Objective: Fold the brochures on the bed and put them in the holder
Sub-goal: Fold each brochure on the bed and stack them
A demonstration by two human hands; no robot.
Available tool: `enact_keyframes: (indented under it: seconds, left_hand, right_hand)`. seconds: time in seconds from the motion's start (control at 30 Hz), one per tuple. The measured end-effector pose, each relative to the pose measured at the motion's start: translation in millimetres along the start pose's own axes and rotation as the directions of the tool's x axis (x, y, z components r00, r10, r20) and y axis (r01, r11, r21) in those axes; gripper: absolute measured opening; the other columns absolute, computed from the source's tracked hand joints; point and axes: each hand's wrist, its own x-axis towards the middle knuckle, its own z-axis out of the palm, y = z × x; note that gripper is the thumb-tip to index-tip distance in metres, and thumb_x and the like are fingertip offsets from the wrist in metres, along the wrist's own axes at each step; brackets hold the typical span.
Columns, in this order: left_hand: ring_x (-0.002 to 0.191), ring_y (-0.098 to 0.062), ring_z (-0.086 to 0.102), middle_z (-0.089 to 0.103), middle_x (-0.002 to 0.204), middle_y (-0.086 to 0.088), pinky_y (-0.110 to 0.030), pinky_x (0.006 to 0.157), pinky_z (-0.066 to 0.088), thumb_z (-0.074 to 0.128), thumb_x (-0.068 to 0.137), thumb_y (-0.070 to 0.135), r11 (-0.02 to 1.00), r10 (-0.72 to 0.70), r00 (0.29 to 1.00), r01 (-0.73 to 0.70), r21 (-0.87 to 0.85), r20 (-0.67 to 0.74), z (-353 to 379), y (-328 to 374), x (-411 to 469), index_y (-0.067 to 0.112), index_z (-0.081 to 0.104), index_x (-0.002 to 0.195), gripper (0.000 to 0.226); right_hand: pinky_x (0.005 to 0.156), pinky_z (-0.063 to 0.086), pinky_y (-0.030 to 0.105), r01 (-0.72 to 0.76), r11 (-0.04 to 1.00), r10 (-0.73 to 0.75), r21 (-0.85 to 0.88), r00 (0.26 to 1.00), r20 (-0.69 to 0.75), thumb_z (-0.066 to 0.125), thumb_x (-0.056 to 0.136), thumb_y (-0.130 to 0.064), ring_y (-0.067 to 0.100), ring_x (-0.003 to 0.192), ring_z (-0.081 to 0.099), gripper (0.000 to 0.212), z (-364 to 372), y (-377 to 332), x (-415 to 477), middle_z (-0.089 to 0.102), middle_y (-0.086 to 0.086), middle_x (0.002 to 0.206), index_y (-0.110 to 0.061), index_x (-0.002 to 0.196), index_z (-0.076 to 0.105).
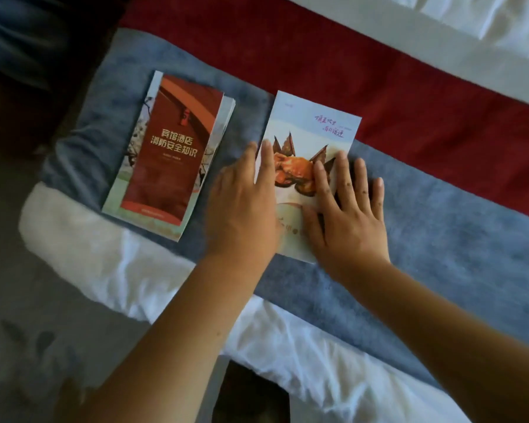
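Left fingers [268, 154] straight and released, laid flat along the left edge of the pale paper brochure with a crab picture [315, 123]. Right fingers [342, 169] spread and flat, gripping nothing; the outer ones overhang the brochure's right edge onto the grey-blue cloth runner [440, 227]. Left hand [245, 196] and right hand [348, 218] both press palm-down, side by side.

The brochure lies closed on the runner, across the bed [287, 346], with its near end under my palms. To its left, apart from it, sits a stack of red folded brochures [171, 154], edges slightly uneven.

My read: the fold is made and I am flattening the crease. Next, I would slide pressure along the folded edge, then pinch the brochure up without springing it open. The holder is not in view, so I must find it before carrying anything.
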Motion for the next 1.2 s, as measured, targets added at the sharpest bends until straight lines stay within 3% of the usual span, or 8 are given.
enact_keyframes:
  seconds: [0.1,0.23,0.43,0.6,0.8,1.0,1.2]
  left_hand:
    - [0.159,-0.031,0.01,0.006,0.172,-0.014,-0.045,0.128,0.017,0.042,0.107,0.036,1.0,0.031,0.999,-0.031,0.001,0.018,31,-5,-7,0.014,0.019,0.164,0.065]
    - [0.159,-0.032,0.002,0.002,0.172,-0.013,-0.053,0.127,0.011,0.026,0.107,0.052,0.994,0.074,0.997,-0.071,0.088,-0.026,61,-6,-23,0.014,0.009,0.165,0.071]
    - [0.159,-0.035,0.001,0.002,0.172,-0.016,-0.057,0.126,0.011,0.032,0.094,0.075,0.989,0.115,0.993,-0.113,0.098,-0.011,64,-12,-19,0.013,0.009,0.165,0.097]
    - [0.159,-0.037,0.0,0.002,0.171,-0.019,-0.058,0.126,0.011,0.038,0.074,0.097,0.995,0.081,0.996,-0.082,0.053,0.023,57,-5,-23,0.007,0.012,0.164,0.129]
    - [0.158,-0.039,-0.004,-0.004,0.171,-0.02,-0.055,0.125,0.013,0.041,0.076,0.092,0.995,0.053,0.993,-0.061,0.074,0.106,54,-1,-19,0.007,0.007,0.164,0.127]
    - [0.153,-0.043,0.018,0.016,0.17,-0.012,-0.051,0.112,0.029,0.069,0.065,0.077,0.996,0.082,0.994,-0.083,0.012,0.067,22,-9,-12,0.017,0.031,0.16,0.118]
    - [0.154,-0.043,0.015,0.022,0.168,-0.01,-0.057,0.114,0.023,0.068,0.064,0.07,0.991,0.116,0.993,-0.118,0.068,0.03,-25,-99,-7,0.026,0.038,0.156,0.107]
  right_hand:
    - [0.127,-0.011,0.051,-0.008,0.999,0.008,-0.05,1.0,-0.008,0.019,0.108,-0.051,0.031,0.159,-0.013,0.067,7,-3,0,-0.006,0.011,0.173,-0.024,0.167,0.004]
    - [0.127,-0.013,0.048,0.015,0.997,-0.016,-0.071,1.0,-0.016,0.021,0.107,-0.046,0.027,0.158,-0.016,0.066,8,-2,0,-0.005,0.007,0.174,-0.019,0.166,0.008]
    - [0.128,-0.006,0.046,0.108,0.991,-0.111,-0.073,0.993,-0.043,0.035,0.108,-0.026,0.029,0.16,-0.003,0.055,-6,-7,24,0.007,0.01,0.173,-0.013,0.162,0.028]
    - [0.13,0.012,0.047,0.192,0.981,-0.192,-0.011,0.975,-0.109,0.038,0.111,-0.035,0.026,0.16,0.012,0.053,-14,-5,50,0.021,0.007,0.171,-0.023,0.162,0.032]
    - [0.129,0.016,0.047,0.199,0.98,-0.194,0.031,0.973,-0.125,0.04,0.111,-0.039,0.026,0.159,0.016,0.051,-5,-1,55,0.026,0.006,0.17,-0.024,0.16,0.038]
    - [0.13,0.003,0.047,0.166,0.986,-0.165,0.008,0.983,-0.085,0.032,0.112,-0.043,0.026,0.161,0.001,0.054,-5,-19,57,0.011,0.004,0.173,-0.03,0.164,0.024]
    - [0.13,-0.002,0.048,0.218,0.961,-0.205,0.17,0.974,-0.092,0.027,0.108,-0.047,0.033,0.16,0.0,0.058,1,-108,89,0.013,0.006,0.173,-0.028,0.163,0.026]
